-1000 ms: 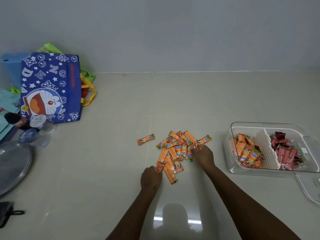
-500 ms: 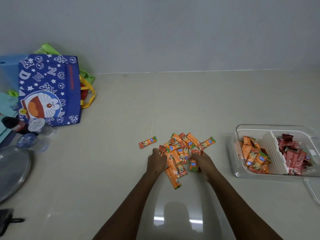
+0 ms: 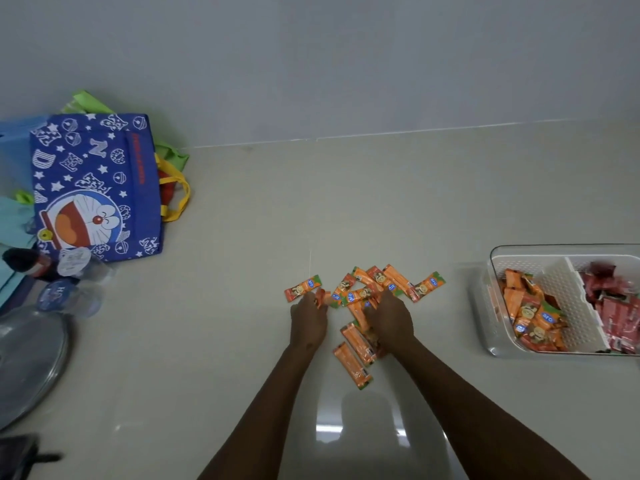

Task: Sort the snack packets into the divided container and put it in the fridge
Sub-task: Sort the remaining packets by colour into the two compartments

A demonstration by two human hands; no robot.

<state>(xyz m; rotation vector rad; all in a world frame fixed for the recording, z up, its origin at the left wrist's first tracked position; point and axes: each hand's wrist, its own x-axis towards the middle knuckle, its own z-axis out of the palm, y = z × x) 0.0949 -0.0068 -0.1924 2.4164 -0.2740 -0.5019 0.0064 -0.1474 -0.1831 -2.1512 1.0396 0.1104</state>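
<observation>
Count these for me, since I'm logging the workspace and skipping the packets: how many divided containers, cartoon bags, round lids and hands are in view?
divided container: 1
blue cartoon bag: 1
round grey lid: 1
hands: 2, the left hand and the right hand
Total: 5

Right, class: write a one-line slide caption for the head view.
Both hands gather orange snack packets beside the divided container.
</observation>
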